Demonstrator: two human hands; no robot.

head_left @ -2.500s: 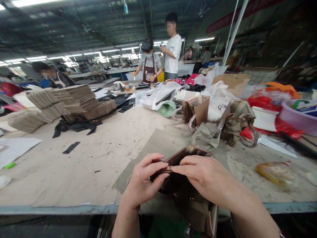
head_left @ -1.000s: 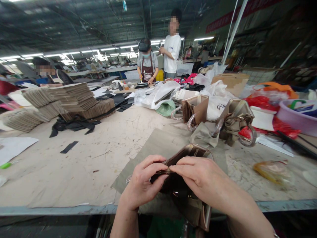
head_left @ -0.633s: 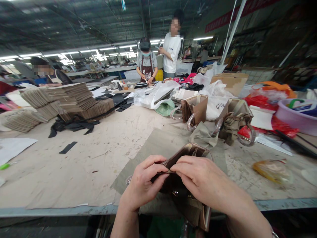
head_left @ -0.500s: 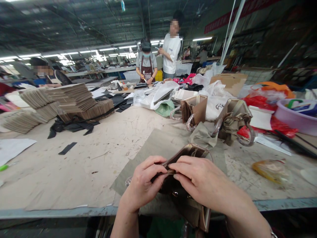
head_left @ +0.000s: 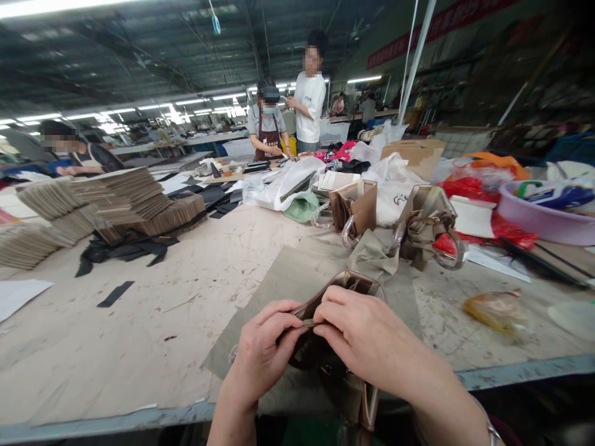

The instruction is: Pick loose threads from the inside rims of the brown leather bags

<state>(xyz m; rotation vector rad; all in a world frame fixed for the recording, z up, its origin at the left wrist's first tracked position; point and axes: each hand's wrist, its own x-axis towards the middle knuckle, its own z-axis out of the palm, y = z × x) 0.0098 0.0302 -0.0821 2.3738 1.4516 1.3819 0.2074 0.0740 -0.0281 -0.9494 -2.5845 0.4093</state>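
Observation:
A brown handbag (head_left: 337, 396) lies at the table's near edge, its mouth facing up and partly covered by my hands. My left hand (head_left: 267, 344) pinches the bag's rim between thumb and fingers. Close beside it, my right hand (head_left: 360, 325) grips the same rim, fingertips almost meeting those of the left. A small metal fitting glints on the bag's side below my fingers. Under the bag spreads an olive-grey cloth (head_left: 274, 279). The lower part of the bag hangs past the table edge and is partly hidden by my right forearm.
Two more brown bags, one upright (head_left: 353, 207) and one slumped (head_left: 427, 223), stand ahead. Stacks of cut board (head_left: 125, 198) are at left. A purple basin (head_left: 543, 217) and a yellowish plastic packet (head_left: 495, 313) lie right. Co-workers (head_left: 269, 127) are across the table.
The view has shifted slightly, so the surroundings appear further left. Both hands keep hold of the bag's rim, with my fingertips moved only a little. The aproned co-worker's hands have moved.

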